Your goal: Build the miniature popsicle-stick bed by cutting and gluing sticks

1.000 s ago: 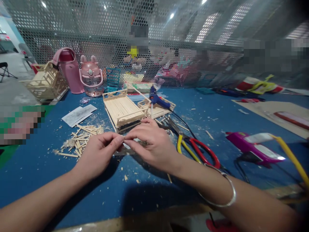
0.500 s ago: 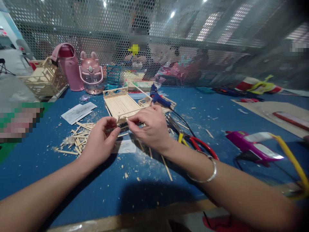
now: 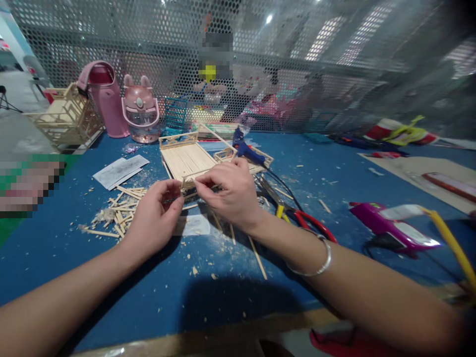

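A small bed-like model (image 3: 189, 157) of thin wooden sticks stands mid-table, with a low railing at its far end. At its near end, my left hand (image 3: 158, 213) is closed, thumb and fingertips at a short upright wooden stick (image 3: 182, 185) near the corner. Just to the right, my right hand (image 3: 232, 196) is pinched at the same near edge. Whatever sits between its fingertips is too small or hidden to make out. A thin stick runs across the near end above my fingertips. My hands cover part of the model's near side.
Loose wooden sticks (image 3: 121, 218) lie left of my hands, near paper slips (image 3: 121, 172). A blue glue gun (image 3: 247, 148) rests behind my right hand, red-handled pliers (image 3: 314, 223) beside my forearm. A purple tool (image 3: 394, 228) lies right. Pink bottles (image 3: 108, 106) stand before a perforated metal screen (image 3: 297, 44).
Both hands stay at the model's near end with almost the same grip. My right fingertips have shifted very slightly, and the view has moved a little.
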`<state>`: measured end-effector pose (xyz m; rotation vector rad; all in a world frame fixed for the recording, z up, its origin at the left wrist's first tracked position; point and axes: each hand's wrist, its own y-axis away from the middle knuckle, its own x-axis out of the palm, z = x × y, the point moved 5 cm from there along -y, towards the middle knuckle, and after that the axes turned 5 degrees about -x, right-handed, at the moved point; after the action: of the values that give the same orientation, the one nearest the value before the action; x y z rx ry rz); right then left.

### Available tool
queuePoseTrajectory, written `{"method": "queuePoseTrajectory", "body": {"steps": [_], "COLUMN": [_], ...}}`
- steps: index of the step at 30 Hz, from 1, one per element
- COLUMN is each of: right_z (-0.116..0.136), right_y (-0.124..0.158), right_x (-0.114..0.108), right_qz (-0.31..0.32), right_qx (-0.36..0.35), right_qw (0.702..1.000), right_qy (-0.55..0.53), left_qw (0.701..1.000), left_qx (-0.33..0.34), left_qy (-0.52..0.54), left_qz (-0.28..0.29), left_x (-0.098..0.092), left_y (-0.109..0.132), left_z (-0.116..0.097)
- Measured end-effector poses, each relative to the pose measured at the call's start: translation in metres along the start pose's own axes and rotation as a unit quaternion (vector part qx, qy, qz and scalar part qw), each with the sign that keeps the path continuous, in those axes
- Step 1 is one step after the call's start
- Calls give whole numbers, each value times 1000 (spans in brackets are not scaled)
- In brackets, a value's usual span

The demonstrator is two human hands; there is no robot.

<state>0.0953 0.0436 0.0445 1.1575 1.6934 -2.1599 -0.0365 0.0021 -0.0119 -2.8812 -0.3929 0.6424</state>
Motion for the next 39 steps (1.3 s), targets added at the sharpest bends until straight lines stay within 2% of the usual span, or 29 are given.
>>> {"method": "queuePoseTrajectory", "body": {"steps": [39], "right_z": [-3], "right_y": [2], "right_x": [3], "right_qz": [46], "right_qx": [3], "right_qw": [999], "right_qy": [1], "left_qw": [1000], "left_qx": [-7], "left_qy": [-16], "left_qz": [7], "left_x": [-1], "left_y": [0], "left_z": [-4]}}
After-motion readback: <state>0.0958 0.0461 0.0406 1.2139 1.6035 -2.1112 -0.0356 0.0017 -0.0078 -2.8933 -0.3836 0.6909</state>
